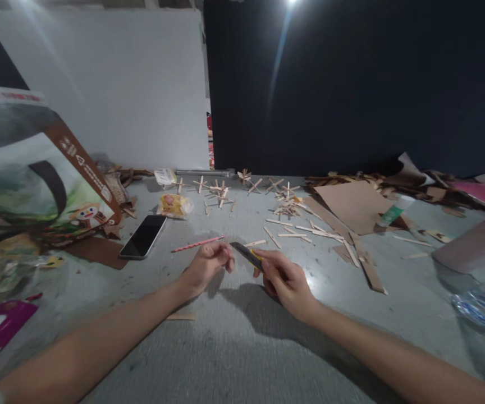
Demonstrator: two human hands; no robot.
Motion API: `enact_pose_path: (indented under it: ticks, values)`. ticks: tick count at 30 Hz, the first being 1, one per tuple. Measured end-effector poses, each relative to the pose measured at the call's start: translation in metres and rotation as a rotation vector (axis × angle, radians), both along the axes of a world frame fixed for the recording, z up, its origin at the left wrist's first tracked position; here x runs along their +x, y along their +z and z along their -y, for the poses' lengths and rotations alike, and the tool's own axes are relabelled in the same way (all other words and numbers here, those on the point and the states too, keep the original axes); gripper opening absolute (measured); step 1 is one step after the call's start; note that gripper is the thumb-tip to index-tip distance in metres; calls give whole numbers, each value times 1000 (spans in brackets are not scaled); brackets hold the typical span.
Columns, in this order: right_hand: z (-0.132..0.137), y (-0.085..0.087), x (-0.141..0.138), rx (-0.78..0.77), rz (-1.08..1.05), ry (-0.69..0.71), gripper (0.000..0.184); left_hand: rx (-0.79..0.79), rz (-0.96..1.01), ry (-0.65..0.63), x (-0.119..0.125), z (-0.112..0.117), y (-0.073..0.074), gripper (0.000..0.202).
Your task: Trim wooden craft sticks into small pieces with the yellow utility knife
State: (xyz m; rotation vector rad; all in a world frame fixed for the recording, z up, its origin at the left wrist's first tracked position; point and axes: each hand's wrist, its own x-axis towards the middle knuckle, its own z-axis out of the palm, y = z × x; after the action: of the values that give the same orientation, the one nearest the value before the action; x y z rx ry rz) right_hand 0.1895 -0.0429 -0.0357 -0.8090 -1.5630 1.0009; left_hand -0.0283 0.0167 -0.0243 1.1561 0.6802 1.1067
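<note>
My right hand is closed round a black and yellow utility knife, whose dark end points up and to the left. Just left of that end, my left hand is curled with thumb and fingers drawn together; whatever they pinch, if anything, is hidden. Behind my left hand lies a red patterned pencil. One wooden craft stick rests beyond the knife, and another short stick lies nearer me, beside my left forearm.
Loose craft sticks and several star-shaped stick pieces spread across the back. A phone, a wrapped snack and a large printed bag stand left. Brown cardboard, a glue stick and clear tape lie right.
</note>
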Motion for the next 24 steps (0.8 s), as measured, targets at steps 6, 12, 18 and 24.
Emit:
enact_pose_path:
  ticks: [6,12,18,24]
  values:
    - [-1,4,0,-33,-41,-36,38,-88,33,109,6,2,3,30]
    - [-3,5,-2,-104,122,-85,46,55,-285,146,10,20,9,52]
    - [-3,7,0,29,320,-121,39,84,-327,215,10,21,8,57]
    - [-1,5,0,125,404,-107,36,97,-323,205,10,22,7,56]
